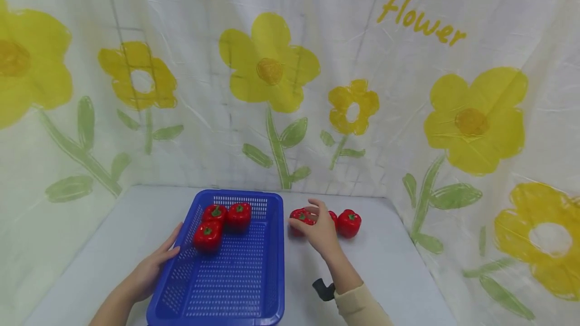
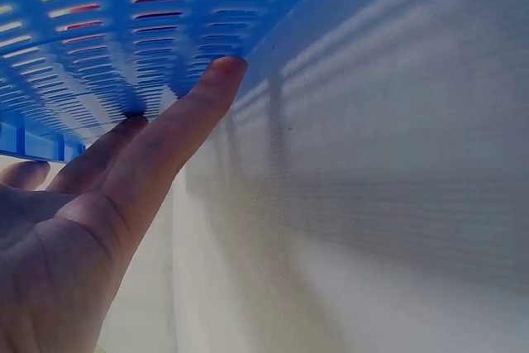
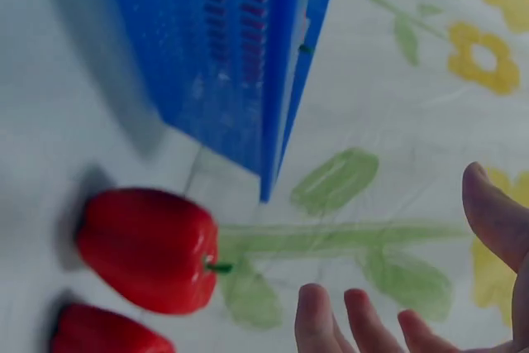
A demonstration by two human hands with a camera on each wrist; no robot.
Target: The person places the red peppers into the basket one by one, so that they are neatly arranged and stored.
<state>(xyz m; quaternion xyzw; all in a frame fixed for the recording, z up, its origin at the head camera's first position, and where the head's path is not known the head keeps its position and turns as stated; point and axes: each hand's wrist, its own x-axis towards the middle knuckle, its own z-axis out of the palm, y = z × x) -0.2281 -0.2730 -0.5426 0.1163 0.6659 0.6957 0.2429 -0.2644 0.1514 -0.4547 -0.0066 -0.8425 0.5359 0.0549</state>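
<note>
On the pale table our blue basket holds three peppers. Just right of it, our right hand hovers open over a red pepper, gripping nothing; a careless brush could roll it. Our left hand rests flat-fingered against the basket's left wall.

Three peppers lie at the basket's 11 o'clock corner; three more peppers rest on the surface at its 2 o'clock.
</note>
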